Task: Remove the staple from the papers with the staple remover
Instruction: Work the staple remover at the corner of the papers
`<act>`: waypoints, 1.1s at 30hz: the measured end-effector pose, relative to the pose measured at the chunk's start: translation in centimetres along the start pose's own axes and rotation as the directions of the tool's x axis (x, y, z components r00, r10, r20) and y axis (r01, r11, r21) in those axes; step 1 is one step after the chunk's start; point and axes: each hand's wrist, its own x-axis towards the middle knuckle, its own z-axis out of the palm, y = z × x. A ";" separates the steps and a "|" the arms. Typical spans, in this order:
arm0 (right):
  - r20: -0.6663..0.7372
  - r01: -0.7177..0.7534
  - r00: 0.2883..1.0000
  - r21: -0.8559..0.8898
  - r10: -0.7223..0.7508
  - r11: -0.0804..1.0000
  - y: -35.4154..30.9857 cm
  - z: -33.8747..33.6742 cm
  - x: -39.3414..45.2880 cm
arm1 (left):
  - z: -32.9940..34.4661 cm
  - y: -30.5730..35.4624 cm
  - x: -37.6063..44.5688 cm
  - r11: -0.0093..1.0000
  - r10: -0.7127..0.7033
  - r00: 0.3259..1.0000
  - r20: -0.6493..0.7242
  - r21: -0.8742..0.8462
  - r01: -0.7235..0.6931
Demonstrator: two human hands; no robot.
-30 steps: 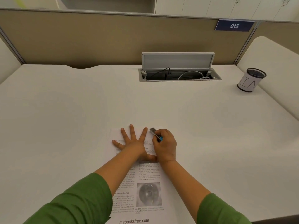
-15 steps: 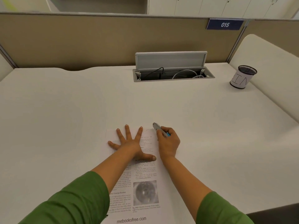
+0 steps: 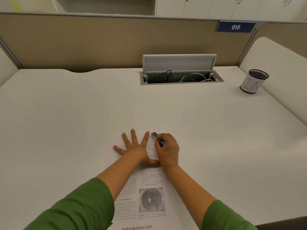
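Left hand (image 3: 135, 147) lies flat, fingers spread, pressing the papers (image 3: 150, 178) at six o'clock on the desk (image 3: 83, 113), while right hand (image 3: 168, 149) grips the staple remover (image 3: 157, 138) at their one o'clock corner.

Broad white desk (image 3: 83, 113) backed by a tan fabric partition (image 3: 99, 44) bearing a blue "015" plate (image 3: 235, 27), with an open grey cable hatch (image 3: 179, 70) just before the partition and white cabinets (image 3: 216, 7) beyond it.
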 end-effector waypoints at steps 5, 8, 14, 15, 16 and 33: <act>-0.104 -0.258 0.952 0.231 0.287 0.938 0.2 -0.4 1.1 | 0.0 -0.1 0.0 1.000 0.015 1.000 0.003 -0.015 -0.015; -0.146 -0.226 0.953 0.253 0.267 0.941 0.1 -0.6 0.7 | -0.1 -0.1 0.0 1.000 0.014 1.000 0.011 -0.018 -0.013; -0.099 0.004 0.995 0.034 -0.001 0.999 0.2 -0.4 -0.8 | -0.2 0.0 -0.2 1.000 0.005 1.000 0.017 -0.010 -0.005; -0.081 0.018 0.997 0.010 -0.017 1.000 0.2 -0.4 -0.8 | -0.2 0.0 -0.2 1.000 0.003 1.000 0.016 -0.009 -0.003; -0.070 0.027 0.997 -0.002 -0.027 1.000 0.1 -0.3 -0.8 | -0.2 0.0 -0.2 1.000 0.001 1.000 0.014 -0.008 0.000; -0.121 -0.348 0.902 0.363 0.414 0.864 0.1 -1.1 1.1 | 0.0 -0.2 0.5 1.000 -0.009 1.000 0.026 0.007 0.009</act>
